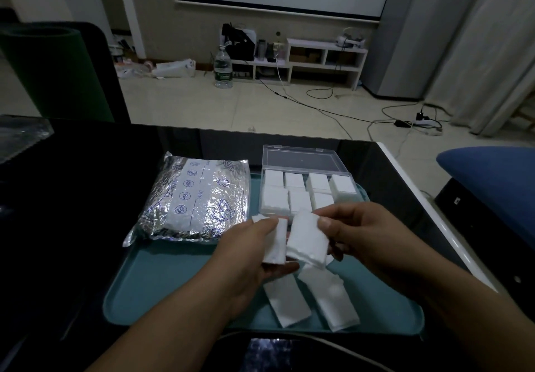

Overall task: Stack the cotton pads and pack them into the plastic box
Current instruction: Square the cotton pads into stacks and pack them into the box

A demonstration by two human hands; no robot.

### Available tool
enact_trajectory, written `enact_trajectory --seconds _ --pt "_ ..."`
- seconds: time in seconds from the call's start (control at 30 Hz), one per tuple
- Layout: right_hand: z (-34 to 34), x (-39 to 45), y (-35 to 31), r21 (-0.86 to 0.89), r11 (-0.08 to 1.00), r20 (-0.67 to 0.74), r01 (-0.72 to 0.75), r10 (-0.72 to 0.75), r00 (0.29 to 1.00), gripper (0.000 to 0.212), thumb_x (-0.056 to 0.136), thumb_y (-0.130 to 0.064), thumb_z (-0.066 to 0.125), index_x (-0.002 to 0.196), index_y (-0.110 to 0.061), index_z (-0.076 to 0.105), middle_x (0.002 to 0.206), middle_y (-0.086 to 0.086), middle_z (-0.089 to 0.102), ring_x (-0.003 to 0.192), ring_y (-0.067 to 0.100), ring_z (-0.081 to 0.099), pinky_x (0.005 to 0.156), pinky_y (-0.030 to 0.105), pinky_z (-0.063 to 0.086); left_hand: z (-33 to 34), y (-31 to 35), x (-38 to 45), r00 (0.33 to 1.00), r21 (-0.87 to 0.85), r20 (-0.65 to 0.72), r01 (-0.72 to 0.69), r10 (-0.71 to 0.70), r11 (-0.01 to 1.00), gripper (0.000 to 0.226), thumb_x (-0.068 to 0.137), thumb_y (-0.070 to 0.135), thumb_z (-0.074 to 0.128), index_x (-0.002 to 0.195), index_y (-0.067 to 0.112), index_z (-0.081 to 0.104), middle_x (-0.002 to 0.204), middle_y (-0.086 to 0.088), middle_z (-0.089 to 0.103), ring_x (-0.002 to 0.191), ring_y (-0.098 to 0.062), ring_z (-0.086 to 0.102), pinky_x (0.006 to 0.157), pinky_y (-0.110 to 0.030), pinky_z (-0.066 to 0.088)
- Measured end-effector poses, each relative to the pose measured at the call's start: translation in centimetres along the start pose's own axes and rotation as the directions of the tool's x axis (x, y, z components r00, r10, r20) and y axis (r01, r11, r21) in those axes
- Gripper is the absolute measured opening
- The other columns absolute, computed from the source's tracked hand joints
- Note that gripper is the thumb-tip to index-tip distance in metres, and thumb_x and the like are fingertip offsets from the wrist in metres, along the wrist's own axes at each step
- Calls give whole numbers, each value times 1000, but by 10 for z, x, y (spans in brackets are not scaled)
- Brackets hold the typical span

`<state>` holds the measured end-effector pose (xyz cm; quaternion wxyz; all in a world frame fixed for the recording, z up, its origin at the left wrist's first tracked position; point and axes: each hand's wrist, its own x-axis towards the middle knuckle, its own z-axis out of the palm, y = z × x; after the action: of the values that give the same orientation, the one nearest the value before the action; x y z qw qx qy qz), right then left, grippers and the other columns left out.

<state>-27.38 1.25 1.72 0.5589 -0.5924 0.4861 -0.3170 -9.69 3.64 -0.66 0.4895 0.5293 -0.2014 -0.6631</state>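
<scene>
white, soft, rectangular cotton pads [307, 238]

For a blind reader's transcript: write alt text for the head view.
Two hands hold cotton pads above a teal tray: the left hand grips one stack, the right hand another. Behind them sits an open plastic box partly filled with pads, a foil bag to its left.

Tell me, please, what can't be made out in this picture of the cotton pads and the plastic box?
Head view only:
- Near right cell of the plastic box: hidden behind the right hand.
- Number of cotton pads per hand: the left hand and its stack, and the right hand's stack, show no separate layers.
- Printing on the foil bag: too small.
- Dark object at the bottom edge: cut off.
</scene>
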Motion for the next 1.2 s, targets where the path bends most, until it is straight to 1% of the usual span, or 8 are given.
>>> enact_trajectory --seconds 0.5,0.67,0.77,0.83,0.93,1.03,1.1,1.2 --pt "11 7 8 -346 927 -325 144 -262 909 13 86 -10 68 80 -21 74 76 -6 72 69 0 64 64 15 51 -1 -2 -6 993 132 64 -104 96 986 4 91 0 62 93 0 65 74 -11 74 60 -20 71 51 -31 58" --pt "4 5 4 -253 967 -262 -29 -40 964 11 90 -3 61 83 -5 70 65 8 68 46 4 58 46 16 45 -3 -2 -6 988 206 27 -154 151 966 9 96 3 56 98 2 64 70 -10 73 60 -20 69 58 -32 58" --pt "-2 6 16 -794 594 -144 -127 19 989 10 89 -21 63 87 -20 73 86 -2 70 77 11 65 70 25 52 -4 -2 -2 981 223 -18 -183 192 957 13 99 7 52 93 7 63 74 -11 72 60 -22 67 58 -32 57" --pt "1 5 19 -911 401 -151 -94 -113 982 10 90 -28 61 88 -27 71 93 -8 60 85 10 58 74 25 45 -3 -2 -3 981 222 -23 -182 192 958 15 99 6 50 91 7 63 74 -12 71 58 -21 65 56 -30 55" --pt "1 7 18 -818 575 -172 10 -261 950 11 90 -25 61 80 -24 66 77 -10 63 68 4 59 63 21 45 -1 -2 -4 986 198 -3 -161 165 967 15 99 6 50 92 6 63 74 -12 71 58 -21 64 54 -29 56" --pt "1 9 14 -653 754 -172 -78 -48 984 15 96 -22 54 84 -18 62 58 0 66 46 3 58 51 21 44 -2 0 -4 986 175 8 -163 164 971 15 100 7 49 97 4 64 73 -11 71 59 -22 66 56 -30 57" --pt "-1 8 16 -646 744 -134 -173 113 985 21 100 -24 50 84 -13 59 51 3 63 38 4 53 47 22 40 -3 0 -3 986 160 6 -164 165 973 16 100 8 48 99 4 64 72 -11 72 60 -22 67 58 -32 58" --pt "-5 9 20 -767 605 -215 -214 73 974 25 100 -32 48 86 -15 59 62 0 61 54 13 59 59 28 50 -3 1 -4 986 153 8 -164 164 975 18 101 9 47 98 4 64 72 -11 73 63 -24 68 61 -34 58"
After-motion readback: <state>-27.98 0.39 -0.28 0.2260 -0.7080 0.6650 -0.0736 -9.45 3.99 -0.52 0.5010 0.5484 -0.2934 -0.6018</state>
